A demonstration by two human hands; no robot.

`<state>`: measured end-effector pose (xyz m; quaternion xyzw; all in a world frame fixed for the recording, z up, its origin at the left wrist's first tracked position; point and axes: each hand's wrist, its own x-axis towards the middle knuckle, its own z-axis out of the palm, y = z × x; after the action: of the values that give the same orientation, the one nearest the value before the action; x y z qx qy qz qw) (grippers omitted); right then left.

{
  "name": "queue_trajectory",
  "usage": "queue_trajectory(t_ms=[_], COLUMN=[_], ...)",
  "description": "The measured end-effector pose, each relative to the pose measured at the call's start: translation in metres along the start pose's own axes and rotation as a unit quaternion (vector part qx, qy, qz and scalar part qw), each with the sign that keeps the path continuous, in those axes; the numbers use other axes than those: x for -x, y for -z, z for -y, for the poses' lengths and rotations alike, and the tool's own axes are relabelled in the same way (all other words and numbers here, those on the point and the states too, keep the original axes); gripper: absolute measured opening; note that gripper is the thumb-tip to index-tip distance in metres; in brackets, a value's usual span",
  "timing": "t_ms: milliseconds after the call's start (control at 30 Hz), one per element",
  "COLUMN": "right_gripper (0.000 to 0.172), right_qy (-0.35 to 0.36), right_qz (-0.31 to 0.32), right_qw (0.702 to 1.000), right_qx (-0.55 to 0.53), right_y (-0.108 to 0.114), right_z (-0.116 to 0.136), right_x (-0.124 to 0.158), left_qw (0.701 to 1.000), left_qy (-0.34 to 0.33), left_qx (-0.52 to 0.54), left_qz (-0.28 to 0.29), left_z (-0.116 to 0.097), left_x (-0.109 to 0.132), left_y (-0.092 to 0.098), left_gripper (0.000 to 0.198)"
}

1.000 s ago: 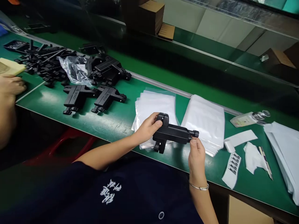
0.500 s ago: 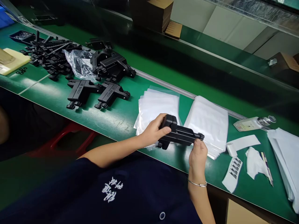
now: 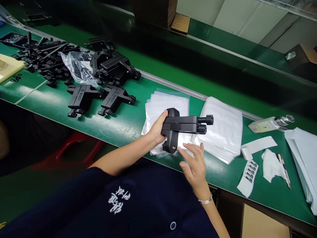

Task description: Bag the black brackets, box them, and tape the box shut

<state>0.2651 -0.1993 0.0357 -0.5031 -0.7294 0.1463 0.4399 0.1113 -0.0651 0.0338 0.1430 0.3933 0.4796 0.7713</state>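
Note:
My left hand (image 3: 157, 129) is closed round the left end of a black plastic clamp mount (image 3: 184, 127), holding it above the green bench with its two knobs pointing right. My right hand (image 3: 194, 163) is open just below the mount, fingers spread, touching nothing I can make out. Under both hands lies a stack of clear plastic bags (image 3: 163, 109), with a second stack (image 3: 223, 127) to its right.
Two more black mounts (image 3: 81, 98) (image 3: 116, 98) lie on the bench (image 3: 119, 124) to the left, behind them a heap of mounts, black rods (image 3: 46, 56) and a crumpled bag. Right: a small bottle (image 3: 268, 124), label strips (image 3: 247, 175), white sheets. A red stool stands below.
My right hand has let go of the mount's knob end and dropped below it, fingers opening. My left hand has raised and turned the mount so its round base faces down.

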Motion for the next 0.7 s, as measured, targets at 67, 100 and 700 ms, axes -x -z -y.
queue_trajectory(t_ms=[67,100,700], right_gripper=[0.049,0.058,0.049], right_qy=[-0.099,-0.16,-0.441], right_qz=[-0.077,-0.111,-0.153], right_qw=[0.985,0.961,0.774], right_qx=[-0.119,-0.194,-0.428], right_y=[0.004,0.007,-0.024], right_z=[-0.001,-0.003,-0.039], right_x=[-0.004,-0.006,0.014], left_qw=[0.999,0.997,0.781], left_qy=[-0.013,-0.027,-0.08], left_qx=[-0.033,-0.063,-0.484], left_qz=[0.016,0.035,0.387], left_z=[0.002,0.003,-0.014], left_x=[0.009,0.014,0.045], left_y=[-0.003,-0.004,-0.04], left_gripper=[0.048,0.05,0.071])
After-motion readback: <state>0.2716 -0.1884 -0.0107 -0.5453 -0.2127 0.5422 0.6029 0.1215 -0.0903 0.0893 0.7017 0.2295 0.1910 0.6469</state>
